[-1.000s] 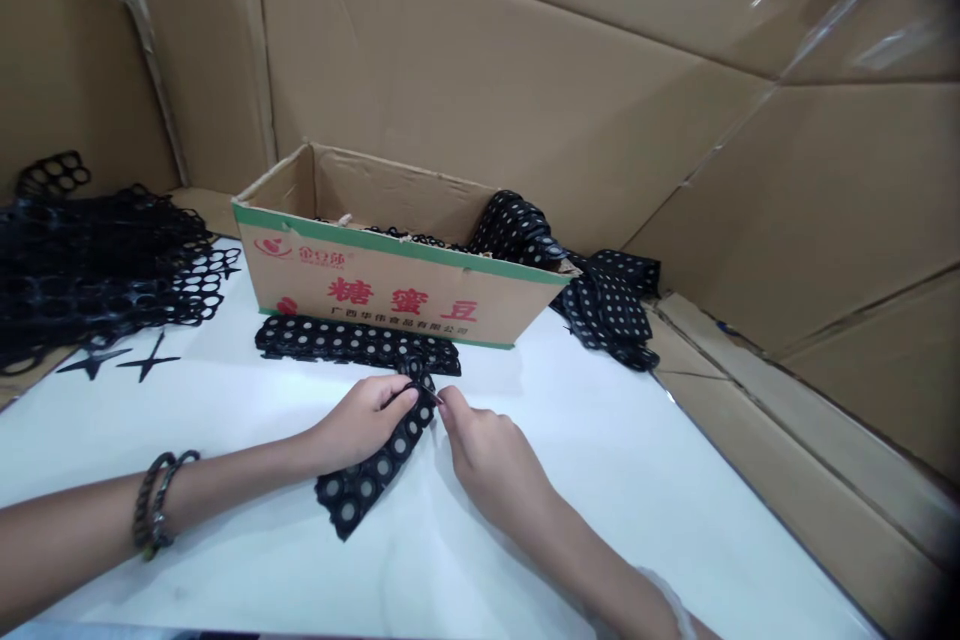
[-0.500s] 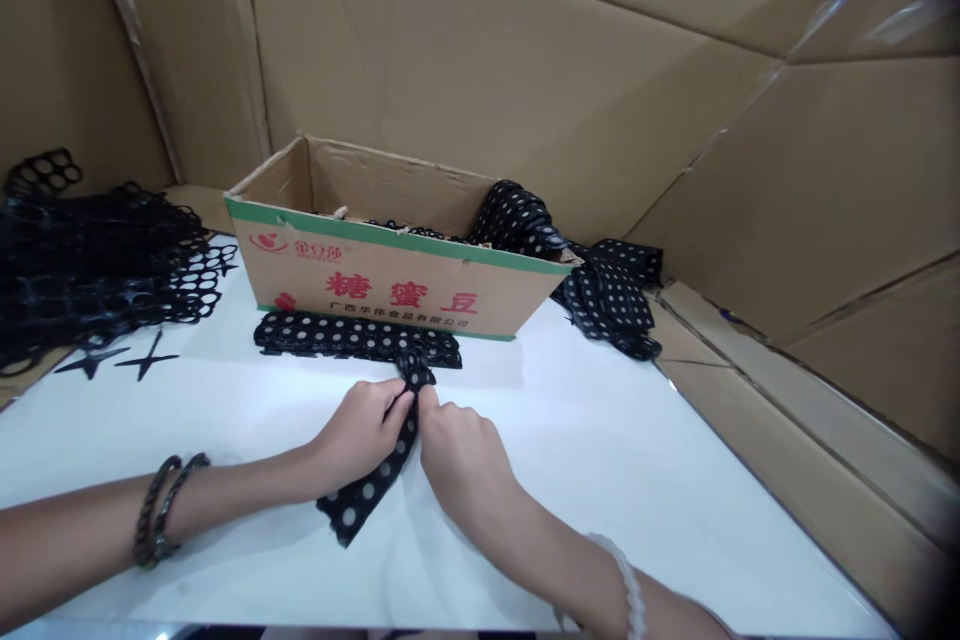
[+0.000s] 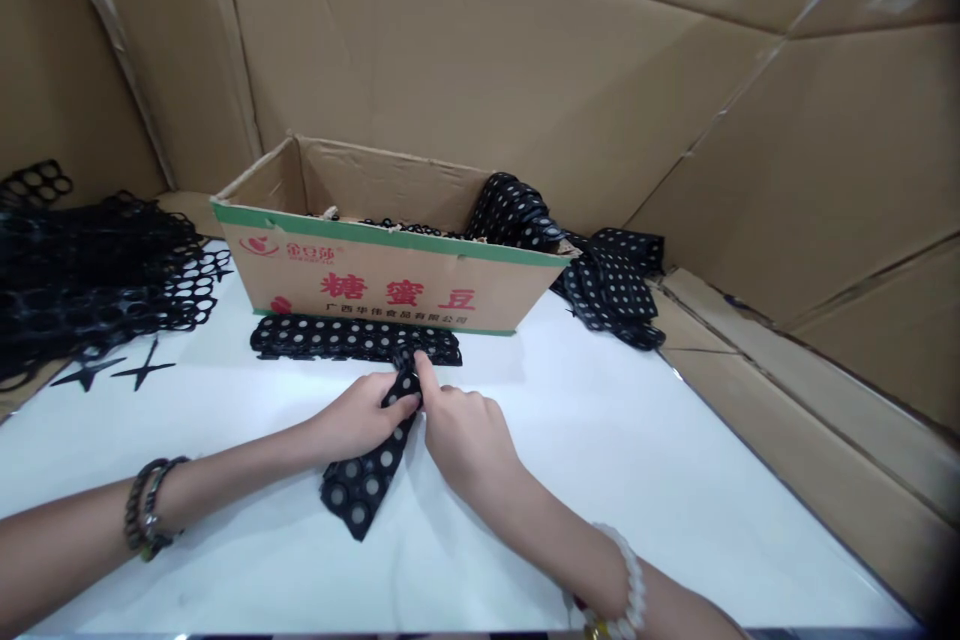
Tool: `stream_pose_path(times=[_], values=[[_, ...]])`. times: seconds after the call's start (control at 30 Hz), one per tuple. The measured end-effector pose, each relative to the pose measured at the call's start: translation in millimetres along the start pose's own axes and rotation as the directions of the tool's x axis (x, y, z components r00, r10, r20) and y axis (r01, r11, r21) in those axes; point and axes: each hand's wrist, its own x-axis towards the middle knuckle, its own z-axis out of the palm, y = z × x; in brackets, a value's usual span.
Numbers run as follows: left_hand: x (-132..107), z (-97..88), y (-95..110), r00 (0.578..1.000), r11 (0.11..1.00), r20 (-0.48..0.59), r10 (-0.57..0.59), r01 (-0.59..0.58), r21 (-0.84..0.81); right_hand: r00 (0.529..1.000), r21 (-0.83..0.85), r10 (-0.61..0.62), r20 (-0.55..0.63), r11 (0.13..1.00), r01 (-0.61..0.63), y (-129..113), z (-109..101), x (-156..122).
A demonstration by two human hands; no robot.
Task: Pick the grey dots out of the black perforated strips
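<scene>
Head view: tall cardboard walls (image 3: 480, 60) close in the far side and the right of a white counter (image 3: 637, 490). On its far side sits an open cardboard box (image 3: 382, 270) with black pieces inside. To the left lies a heap of black netting (image 3: 90, 265); to the right, dotted black sheets (image 3: 619, 285) lie beside the box, with more like them hanging over its right end. A dotted stack (image 3: 322, 335) lies along the near side of the box.

Nearer, at the middle of the counter, a dotted strip (image 3: 364, 485) slants from the far end, close by the stack, to a loose near end on the left. It looks light and bendy, rubbery rather than fragile, and would probably sag or fold unless supported; a pinch across its width near the far end seems the steadiest hold.

The left hand (image 3: 364, 410) grips the strip there, thumb on top. The right hand (image 3: 469, 435) has its index finger stretched to the far end, the others curled; whether they pinch anything cannot be told.

Smallest, two black star-shaped pieces (image 3: 144, 366) lie on the left.
</scene>
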Motion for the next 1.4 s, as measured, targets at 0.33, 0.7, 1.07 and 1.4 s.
stream_pose_path(times=[0.33,0.7,1.07,1.4], values=[[-0.4,-2.3,-1.8,0.997,0.982,0.046,0.057,-0.048,-0.181,0.974,0.913,-0.224,0.013,0.401,0.08,36.1,5.8,21.0],[-4.6,-0.8,6.6,0.994,0.957,-0.09,-0.068,0.04,-0.287,0.969,0.901,-0.245,-0.041,0.409,0.141,48.2,-10.8,13.9],[-3.4,0.7,2.2,0.99,0.965,-0.135,-0.049,0.012,-0.262,0.967,0.54,-0.23,-0.109,0.803,0.252,39.8,0.9,8.2],[-2.9,4.4,-4.2,0.988,0.998,-0.141,0.056,-0.051,0.042,0.989,-0.028,-0.146,0.028,0.989,0.146,16.0,3.4,4.7]])
